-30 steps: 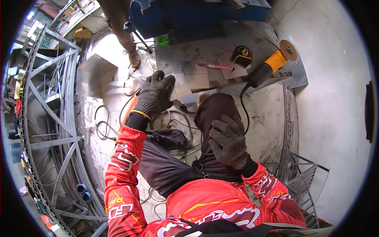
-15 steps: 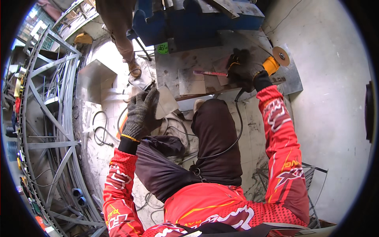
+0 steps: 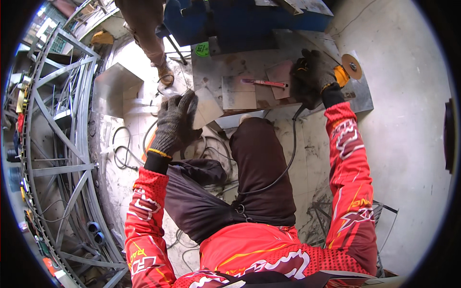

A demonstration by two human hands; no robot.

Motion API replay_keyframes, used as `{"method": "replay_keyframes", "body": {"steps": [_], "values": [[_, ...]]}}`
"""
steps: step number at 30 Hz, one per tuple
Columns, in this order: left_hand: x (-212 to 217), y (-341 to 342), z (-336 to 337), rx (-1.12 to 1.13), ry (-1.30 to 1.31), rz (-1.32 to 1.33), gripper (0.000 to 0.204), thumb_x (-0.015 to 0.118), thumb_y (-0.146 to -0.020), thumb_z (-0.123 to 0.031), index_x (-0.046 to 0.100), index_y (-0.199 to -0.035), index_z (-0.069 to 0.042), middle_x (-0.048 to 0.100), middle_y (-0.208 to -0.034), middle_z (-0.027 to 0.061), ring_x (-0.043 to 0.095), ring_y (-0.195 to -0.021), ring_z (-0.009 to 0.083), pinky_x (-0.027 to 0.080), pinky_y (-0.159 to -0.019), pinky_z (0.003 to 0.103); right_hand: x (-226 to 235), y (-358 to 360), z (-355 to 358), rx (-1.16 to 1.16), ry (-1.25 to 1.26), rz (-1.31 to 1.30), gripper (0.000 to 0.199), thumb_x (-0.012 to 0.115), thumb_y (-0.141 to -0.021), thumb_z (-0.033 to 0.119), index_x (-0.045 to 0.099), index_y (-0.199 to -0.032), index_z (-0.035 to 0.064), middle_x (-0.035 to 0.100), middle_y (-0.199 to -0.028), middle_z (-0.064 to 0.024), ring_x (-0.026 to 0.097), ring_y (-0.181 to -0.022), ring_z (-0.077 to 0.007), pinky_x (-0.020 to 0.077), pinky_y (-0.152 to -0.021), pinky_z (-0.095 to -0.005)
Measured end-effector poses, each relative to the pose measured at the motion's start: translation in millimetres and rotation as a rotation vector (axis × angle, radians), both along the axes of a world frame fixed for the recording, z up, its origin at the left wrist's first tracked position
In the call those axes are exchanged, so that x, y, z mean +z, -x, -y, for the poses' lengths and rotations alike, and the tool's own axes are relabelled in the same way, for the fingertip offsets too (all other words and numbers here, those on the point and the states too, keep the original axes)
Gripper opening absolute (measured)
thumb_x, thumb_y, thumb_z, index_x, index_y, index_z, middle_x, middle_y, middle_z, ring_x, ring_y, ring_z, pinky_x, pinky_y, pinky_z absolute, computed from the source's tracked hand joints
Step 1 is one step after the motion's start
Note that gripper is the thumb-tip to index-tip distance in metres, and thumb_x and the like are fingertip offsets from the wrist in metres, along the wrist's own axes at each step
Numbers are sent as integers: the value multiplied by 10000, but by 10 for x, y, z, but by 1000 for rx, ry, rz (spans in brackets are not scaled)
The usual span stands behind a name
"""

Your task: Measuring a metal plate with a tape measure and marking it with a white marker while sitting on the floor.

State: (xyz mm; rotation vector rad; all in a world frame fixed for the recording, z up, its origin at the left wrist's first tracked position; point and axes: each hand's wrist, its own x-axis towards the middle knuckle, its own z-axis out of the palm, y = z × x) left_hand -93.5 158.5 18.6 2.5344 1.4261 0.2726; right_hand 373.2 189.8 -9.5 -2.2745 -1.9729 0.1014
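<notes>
1. Steel plate (image 3: 249,72) on the floor serves as the bench. It carries smaller cut sheet pieces and the tool. Judgement: keep the cutting over this plate, not over the bare concrete.
2. Person seated low, knees drawn up under the plate's near edge. A co-worker's leg and shoe (image 3: 165,74) stand just past the far left corner. Judgement: sparks should be aimed away from that side.
3. Loose sheet piece (image 3: 207,106) sits tilted at the plate's left edge. Left hand (image 3: 174,122), gloved, fingers spread, lies on its corner; whether it grips or only presses, I cannot tell. Judgement: pin it flat before the disc meets it.
4. Angle grinder (image 3: 342,74), yellow body, lies at the plate's right end. Right hand (image 3: 311,77), gloved, is wrapped round its body. Hands well apart.
5. Black cord (image 3: 288,158) runs from the grinder down across the lap. Judgement: sweep it clear of the cut line.
6. Disc (image 3: 352,66) points outward to the right, away from the person.
7. Pink marker (image 3: 265,83) lies on a sheet piece between the hands.
</notes>
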Motion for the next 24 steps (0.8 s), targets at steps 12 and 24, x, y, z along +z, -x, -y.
{"method": "replay_keyframes", "body": {"steps": [12,24], "values": [[78,-221,-201,-138,-58,-97,891,874,-710,-344,498,-1469,-64,502,-1429,190,475,-1287,389,412,-1081,496,108,1072,164,243,-121,127,247,729,-861,331,722,-996,124,668,-1030,-164,653,-1035,-359,531,-846,-472],[-167,-311,-554,-303,-35,-66,1149,928,-648,-393,344,-1580,-62,423,-1550,242,412,-1407,454,341,-1182,529,129,947,53,121,-84,-195,306,702,-869,355,755,-1000,83,689,-1138,-173,659,-1072,-404,524,-907,-494]]}}
